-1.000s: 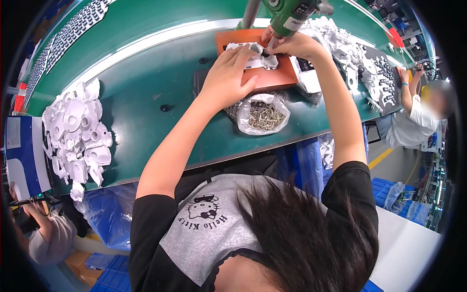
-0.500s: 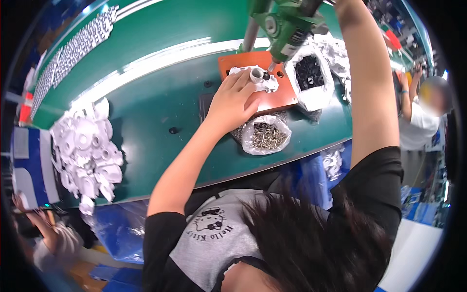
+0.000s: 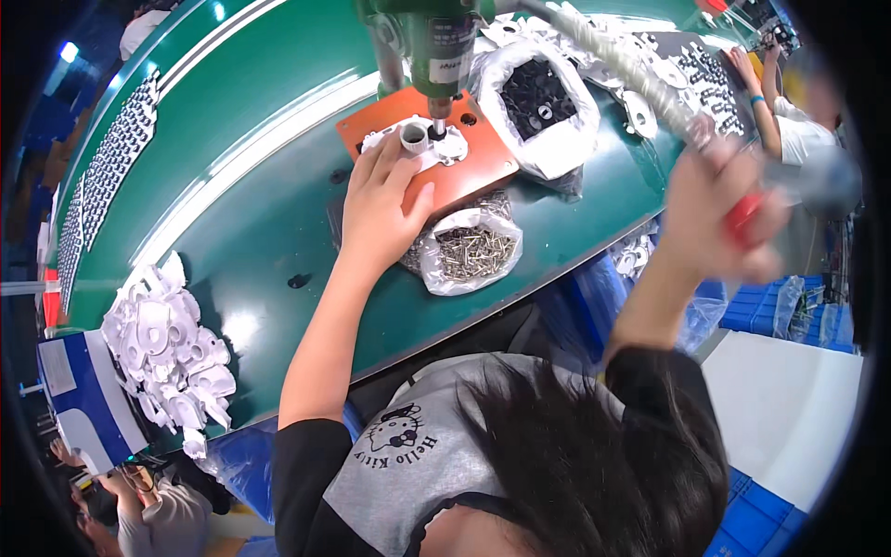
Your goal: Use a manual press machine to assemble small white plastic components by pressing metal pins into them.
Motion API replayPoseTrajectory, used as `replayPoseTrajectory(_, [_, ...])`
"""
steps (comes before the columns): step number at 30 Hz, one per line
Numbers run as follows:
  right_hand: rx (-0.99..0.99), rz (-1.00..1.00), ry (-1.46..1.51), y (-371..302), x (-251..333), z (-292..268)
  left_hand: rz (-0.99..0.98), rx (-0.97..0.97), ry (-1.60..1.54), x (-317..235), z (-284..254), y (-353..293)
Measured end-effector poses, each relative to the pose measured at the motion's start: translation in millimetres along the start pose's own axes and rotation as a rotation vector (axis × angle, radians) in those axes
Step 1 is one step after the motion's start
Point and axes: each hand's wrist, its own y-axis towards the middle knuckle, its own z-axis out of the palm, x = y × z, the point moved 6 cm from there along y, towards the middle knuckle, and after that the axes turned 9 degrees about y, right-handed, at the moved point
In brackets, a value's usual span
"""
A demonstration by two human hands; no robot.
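Note:
My left hand point(image 3: 380, 206) rests on a white plastic part point(image 3: 449, 148), fingers closed over its near left edge and thumb apart on the orange plate point(image 3: 487, 167) beneath. A round collar point(image 3: 414, 138) rises from the part beside a small black piece. The metal tip of a green press point(image 3: 445, 42) comes down onto that black piece. My right hand point(image 3: 715, 209), blurred by motion, is wrapped round the end of the press's long lever point(image 3: 631, 70); red point(image 3: 742, 220) shows between its fingers.
A bag of black pieces point(image 3: 538, 102) and a bag of screws point(image 3: 473, 253) stand by the plate. White parts pile at left point(image 3: 167, 339) and back right point(image 3: 640, 56). Rows of small parts point(image 3: 107, 167) lie far left. A co-worker's arm point(image 3: 766, 111) reaches in at right.
The right arm has swung down and toward me, bringing the lever into view. The press tip has come down onto the part. My left hand stays on the part; the view has shifted.

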Motion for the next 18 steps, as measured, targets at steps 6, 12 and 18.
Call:
replayPoseTrajectory(6, [-0.166,0.082,-0.369,-47.4,-22.7,7.2,-0.008,0.004,-0.027,11.9,0.9,-8.2])
replayPoseTrajectory(12, [-0.147,-0.065,-0.058,94.9,11.9,-0.7,0.033,-0.026,-0.01,-2.5,0.2,-4.6])
replayPoseTrajectory(18, [-0.321,-0.032,0.795,129.8,-20.6,30.9,0.033,-0.058,-0.034,2.4,-0.7,-2.4])
